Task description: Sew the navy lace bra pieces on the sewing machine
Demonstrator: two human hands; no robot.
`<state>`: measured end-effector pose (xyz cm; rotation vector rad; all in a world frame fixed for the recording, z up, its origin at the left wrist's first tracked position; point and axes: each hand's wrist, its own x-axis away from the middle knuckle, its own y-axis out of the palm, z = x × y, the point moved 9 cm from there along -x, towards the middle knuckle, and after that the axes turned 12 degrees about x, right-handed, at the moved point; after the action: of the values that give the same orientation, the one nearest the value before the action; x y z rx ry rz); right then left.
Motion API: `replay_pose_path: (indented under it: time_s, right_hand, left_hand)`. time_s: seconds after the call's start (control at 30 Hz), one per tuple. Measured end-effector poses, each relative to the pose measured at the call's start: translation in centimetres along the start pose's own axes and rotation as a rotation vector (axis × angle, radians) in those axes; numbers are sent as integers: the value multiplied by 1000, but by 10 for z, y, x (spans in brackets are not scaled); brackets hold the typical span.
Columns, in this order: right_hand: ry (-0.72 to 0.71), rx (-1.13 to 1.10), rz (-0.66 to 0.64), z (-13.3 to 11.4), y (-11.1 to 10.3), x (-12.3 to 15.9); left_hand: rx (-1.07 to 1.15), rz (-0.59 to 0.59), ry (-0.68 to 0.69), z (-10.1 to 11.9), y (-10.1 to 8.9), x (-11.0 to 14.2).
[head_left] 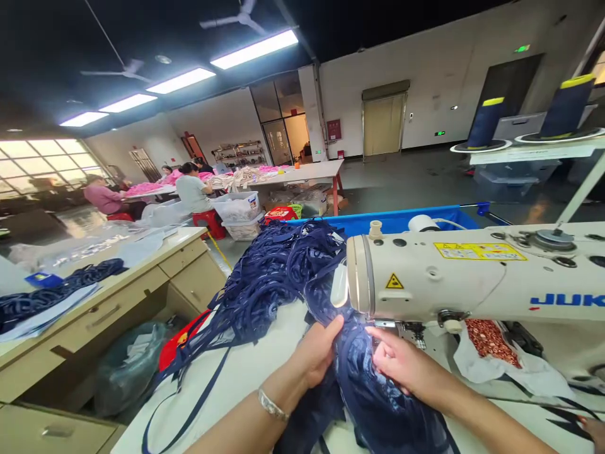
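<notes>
My left hand (317,352) grips a bunch of dark navy fabric (378,397) just left of the sewing machine's needle area (388,326). A silver bracelet sits on that wrist. My right hand (401,362) pinches the same navy fabric right under the presser foot, fingers closed on it. The white JUKI sewing machine (472,274) stretches across the right side. A big heap of navy straps and fabric pieces (274,271) lies behind my hands on the white table (246,378).
A blue bin (401,221) stands behind the machine. Two navy thread cones (486,123) sit on a stand at right. A beige desk with drawers (142,296) is at left, bags beneath it. Several people sit at far tables (189,189).
</notes>
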<state>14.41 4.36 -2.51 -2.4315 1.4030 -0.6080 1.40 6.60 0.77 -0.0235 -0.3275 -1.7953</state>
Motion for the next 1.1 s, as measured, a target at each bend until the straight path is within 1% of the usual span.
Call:
replay_pose_path:
  time_s: [0.07, 0.13, 0.17, 0.23, 0.3, 0.37, 0.43, 0.47, 0.53, 0.57, 0.6, 0.63, 0.67, 0.7, 0.77, 0.8, 0.83, 0.87, 0.93, 1.03, 1.1]
  right_hand:
    - [-50, 118, 16, -2, -1, 1]
    - [-102, 199, 36, -7, -2, 4]
    - [-128, 223, 38, -9, -3, 6]
    - [-148, 259, 27, -13, -3, 8]
    - [-171, 268, -7, -19, -2, 9]
    - [-194, 272, -25, -25, -3, 10]
    - [-230, 301, -5, -31, -6, 11]
    - [-242, 325, 10, -33, -8, 11]
    - [-229, 365, 37, -33, -9, 11]
    - [-215, 380, 49, -32, -10, 10]
    - [-198, 388, 59, -29, -10, 9]
    - [-182, 393, 72, -27, -11, 8]
    - [-173, 399, 84, -25, -11, 7]
    - [-171, 404, 93, -22, -11, 6]
    - [-187, 423, 95, -19, -12, 4]
    - [-195, 434, 89, -18, -12, 4]
    - [-201, 446, 77, -17, -12, 4]
    - [-202, 460, 62, -16, -12, 4]
    - [-190, 482, 40, -14, -15, 7]
    - [-171, 484, 3, -14, -20, 10]
    - [-171, 471, 29, -14, -29, 11]
  left_hand:
    - [-14, -24, 69, 11, -8, -8]
    - [-157, 8, 177, 26, -17, -14]
    - [-231, 14, 207, 30, -19, -17]
    - [-324, -15, 215, 30, -19, -21]
    - [-362, -61, 210, 25, -16, -26]
    - [-406, -61, 228, 22, -17, -31]
    - [-476, 6, 256, 22, -22, -34]
    - [-524, 70, 282, 25, -25, -34]
    - [-644, 239, 369, 35, -32, -26]
    - [-711, 319, 430, 43, -32, -17]
    - [-782, 371, 496, 51, -28, -7]
    - [-856, 367, 548, 55, -20, 2]
    - [-933, 294, 572, 56, -8, 8]
    - [-1006, 165, 564, 51, 6, 12]
    - [-1125, -156, 474, 31, 31, 17]
    - [-1161, -287, 420, 21, 37, 19]
    - [-1178, -375, 382, 13, 40, 20]
    - [-1181, -425, 363, 9, 40, 19]
    - [-1145, -473, 370, 8, 38, 15]
    - [-1067, -499, 431, 17, 41, 10]
    - [-1057, -508, 457, 22, 44, 8]
